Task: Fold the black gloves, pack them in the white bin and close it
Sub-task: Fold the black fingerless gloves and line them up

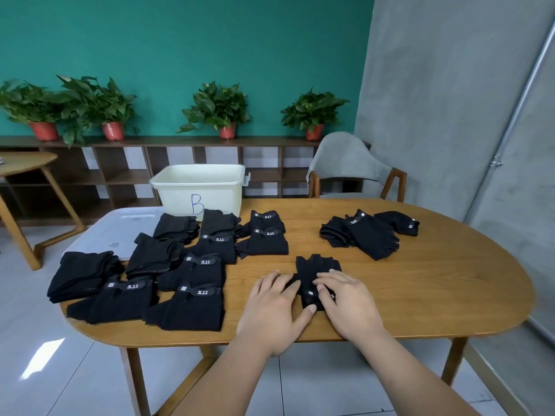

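Black glove (318, 270) lies lower centre on the worktop (420, 295). The left hand (274, 298) is spread flat, pinning it for the fold, I'd say. The right hand (344, 298) bends over the cuff, grip unclear. Folded stacks (192, 283) crowd the left, between hands and bin. Unfolded gloves (369, 235) wait upper right. The white bin (198, 187) stands open beyond, its lid (120, 229) lying alongside.

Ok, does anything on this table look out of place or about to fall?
Nothing is spilled or damaged. The white lid at the far left end of the table seems to jut past the rounded edge, and the leftmost stack of gloves seems to hang over that edge too.
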Motion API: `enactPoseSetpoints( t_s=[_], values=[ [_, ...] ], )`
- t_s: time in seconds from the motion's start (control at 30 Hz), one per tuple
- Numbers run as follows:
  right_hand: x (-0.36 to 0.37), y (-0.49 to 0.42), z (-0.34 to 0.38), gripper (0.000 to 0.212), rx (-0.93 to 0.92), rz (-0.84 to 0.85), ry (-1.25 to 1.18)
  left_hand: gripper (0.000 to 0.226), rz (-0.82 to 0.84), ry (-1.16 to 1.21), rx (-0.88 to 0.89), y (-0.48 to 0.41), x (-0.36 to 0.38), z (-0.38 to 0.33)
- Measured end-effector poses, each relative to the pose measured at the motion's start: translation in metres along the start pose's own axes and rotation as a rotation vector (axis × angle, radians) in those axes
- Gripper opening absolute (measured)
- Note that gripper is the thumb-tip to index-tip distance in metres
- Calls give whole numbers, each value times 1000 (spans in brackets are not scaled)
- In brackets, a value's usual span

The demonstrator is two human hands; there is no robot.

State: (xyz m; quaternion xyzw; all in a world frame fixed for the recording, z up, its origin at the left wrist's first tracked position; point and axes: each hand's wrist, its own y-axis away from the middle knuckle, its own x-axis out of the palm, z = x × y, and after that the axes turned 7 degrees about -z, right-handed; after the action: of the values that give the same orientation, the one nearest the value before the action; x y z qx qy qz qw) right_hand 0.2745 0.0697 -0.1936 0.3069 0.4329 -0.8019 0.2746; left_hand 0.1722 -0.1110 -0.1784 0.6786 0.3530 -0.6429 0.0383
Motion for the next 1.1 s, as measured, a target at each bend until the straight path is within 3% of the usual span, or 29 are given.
enactPoseSetpoints(
  t_s=[0.13, 0.27, 0.37, 0.57, 0.7, 0.83, 1.1],
  values=[
    [-6, 2, 2, 37, 15, 14, -19, 78, -53, 65, 5, 1, 0, 1],
    [-6, 2, 7, 44, -57, 171, 83, 64, -59, 98, 109, 3, 0, 4],
    [-4, -1, 7, 47, -56, 219, 76, 56, -39, 121, 81, 2, 1, 5],
    [-15, 1, 5, 39, 32, 146, -117, 54, -41, 252, -55, -5, 6, 13],
    [-12, 0, 5, 48, -22, 212, -11, 50, -66, 297, -85, -5, 11, 15],
    [-8, 1, 4, 44, -17, 212, -19, 45, -74, 251, -99, -5, 12, 15],
    [-16, 6, 13, 33, 13, 80, -84, 47, -115, 279, -112, -4, 10, 12]
  ],
)
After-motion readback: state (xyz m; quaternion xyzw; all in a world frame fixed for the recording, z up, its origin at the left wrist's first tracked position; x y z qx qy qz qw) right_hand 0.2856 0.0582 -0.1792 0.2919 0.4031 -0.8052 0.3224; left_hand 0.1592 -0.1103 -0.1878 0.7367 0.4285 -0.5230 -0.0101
